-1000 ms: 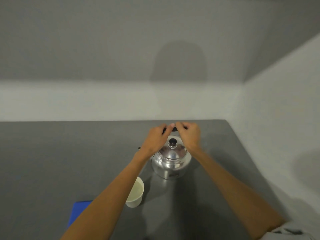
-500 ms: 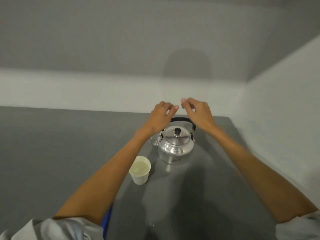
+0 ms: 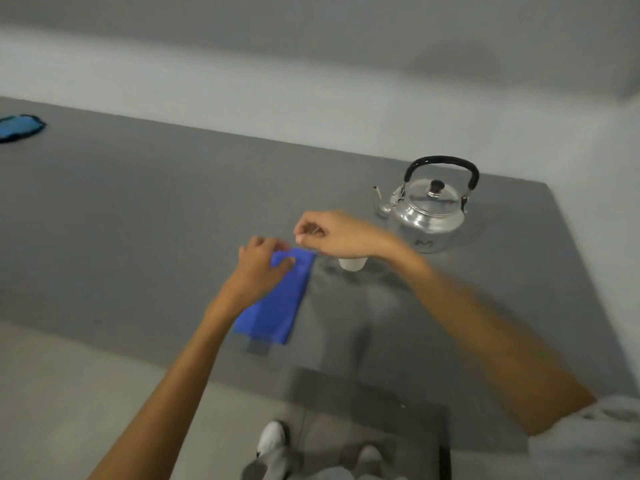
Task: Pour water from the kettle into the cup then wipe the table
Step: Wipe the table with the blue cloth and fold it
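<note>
The shiny metal kettle (image 3: 429,211) with a black handle stands upright at the far right of the grey table (image 3: 138,202), its lid on. The white cup (image 3: 353,264) sits just in front of it, mostly hidden under my right wrist. A folded blue cloth (image 3: 277,306) lies flat to the cup's left. My left hand (image 3: 261,268) rests on the cloth's far end, thumb and fingers pinching it. My right hand (image 3: 329,233) hovers over the cloth's far corner with its fingers curled in; nothing shows between them.
A second blue object (image 3: 17,128) lies at the table's far left edge. White walls close off the table at the back and right. The table's near edge runs just below the cloth, with floor and my white shoes (image 3: 272,438) beneath.
Both hands have left the kettle's handle and come down and left to the blue cloth. The view has swung down and left; the kettle stands alone.
</note>
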`<act>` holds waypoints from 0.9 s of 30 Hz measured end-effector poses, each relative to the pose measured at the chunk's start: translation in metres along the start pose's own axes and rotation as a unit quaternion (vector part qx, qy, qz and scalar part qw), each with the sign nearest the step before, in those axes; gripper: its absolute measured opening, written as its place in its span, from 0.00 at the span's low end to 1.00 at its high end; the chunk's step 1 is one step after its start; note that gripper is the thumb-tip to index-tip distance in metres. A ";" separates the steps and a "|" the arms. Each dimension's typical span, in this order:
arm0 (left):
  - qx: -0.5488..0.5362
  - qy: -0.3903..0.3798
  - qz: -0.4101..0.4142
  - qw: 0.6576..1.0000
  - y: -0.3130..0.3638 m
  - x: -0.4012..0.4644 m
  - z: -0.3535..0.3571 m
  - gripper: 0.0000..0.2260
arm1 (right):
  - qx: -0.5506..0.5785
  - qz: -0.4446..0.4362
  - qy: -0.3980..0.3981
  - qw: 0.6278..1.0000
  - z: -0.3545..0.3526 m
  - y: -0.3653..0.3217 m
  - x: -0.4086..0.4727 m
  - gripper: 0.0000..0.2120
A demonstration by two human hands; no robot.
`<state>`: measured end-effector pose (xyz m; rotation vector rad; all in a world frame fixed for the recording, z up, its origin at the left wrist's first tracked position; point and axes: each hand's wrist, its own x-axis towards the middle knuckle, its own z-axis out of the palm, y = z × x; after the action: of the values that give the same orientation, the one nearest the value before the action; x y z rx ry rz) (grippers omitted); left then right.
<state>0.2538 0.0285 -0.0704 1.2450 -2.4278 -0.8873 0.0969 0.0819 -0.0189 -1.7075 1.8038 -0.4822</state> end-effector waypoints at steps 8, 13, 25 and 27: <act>0.156 -0.117 -0.007 0.981 -0.054 -0.050 0.057 0.27 | -0.111 0.159 -0.019 0.981 0.089 0.031 0.090 0.18; 0.257 -0.126 0.047 0.957 -0.053 -0.045 0.061 0.19 | -0.189 0.184 0.020 0.964 0.106 0.046 0.099 0.14; 0.032 -0.209 0.081 0.974 -0.001 -0.045 0.059 0.15 | -0.368 0.042 0.126 0.920 0.091 0.039 0.043 0.14; 0.030 -0.270 0.089 0.958 0.001 -0.052 0.074 0.15 | -0.408 0.054 0.097 0.906 0.100 0.048 0.032 0.15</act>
<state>0.2475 0.1004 -0.1251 0.8567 -2.9442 -1.2359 0.1247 0.0699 -0.1308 -2.1090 2.4414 0.2136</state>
